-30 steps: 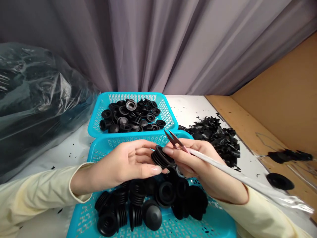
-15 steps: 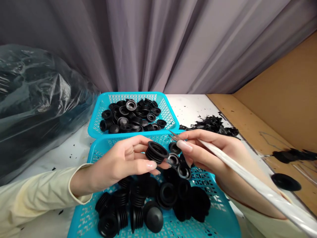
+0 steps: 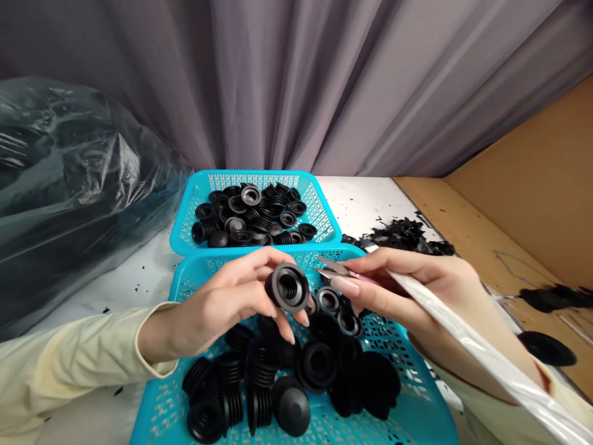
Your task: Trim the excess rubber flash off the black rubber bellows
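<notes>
My left hand [image 3: 222, 306] pinches a black ribbed rubber grommet [image 3: 287, 287] above the near blue basket [image 3: 194, 275], its open end turned toward me. My right hand [image 3: 407, 290] grips small scissors [image 3: 333, 267], blades pointing left just right of the grommet, apart from it. A white plastic strip [image 3: 472, 346] runs from that hand toward the lower right. Several black grommets [image 3: 287, 377] lie piled in the near basket below both hands.
A far blue basket [image 3: 306, 185] holds several more grommets. A large clear plastic bag [image 3: 69, 198] of dark parts fills the left. Black rubber trimmings [image 3: 403, 236] lie on the white table at right, beside a brown board [image 3: 509, 204]. Grey curtain behind.
My left hand has turned the grommet from side-on to open end facing me. My right hand with the scissors has drawn away to the right and lowered the blades.
</notes>
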Available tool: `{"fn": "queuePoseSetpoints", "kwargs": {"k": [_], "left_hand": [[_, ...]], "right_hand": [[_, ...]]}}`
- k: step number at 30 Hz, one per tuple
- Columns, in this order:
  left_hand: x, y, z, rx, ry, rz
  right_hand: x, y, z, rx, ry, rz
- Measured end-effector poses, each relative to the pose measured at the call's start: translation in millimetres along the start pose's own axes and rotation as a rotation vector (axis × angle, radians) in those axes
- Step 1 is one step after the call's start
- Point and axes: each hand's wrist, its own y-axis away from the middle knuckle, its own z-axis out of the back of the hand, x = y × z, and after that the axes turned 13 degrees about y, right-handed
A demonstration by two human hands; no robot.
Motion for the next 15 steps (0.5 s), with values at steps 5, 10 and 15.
{"fn": "queuePoseSetpoints", "kwargs": {"k": [5, 10, 15], "left_hand": [[-3.4, -1.3, -3.8, -0.002, 0.085, 0.084], [-2.2, -1.0, -2.9, 0.004, -0.020, 0.056], [1.7, 1.3, 0.0, 0.027, -0.112, -0.013]], "right_hand": [[-5.6, 3.9, -2.0, -0.108, 0.120, 0.077], [-8.0, 6.2, -5.8, -0.188, 0.117, 0.142], [-7.6, 8.9, -9.7, -0.197, 0.157, 0.117]]}}
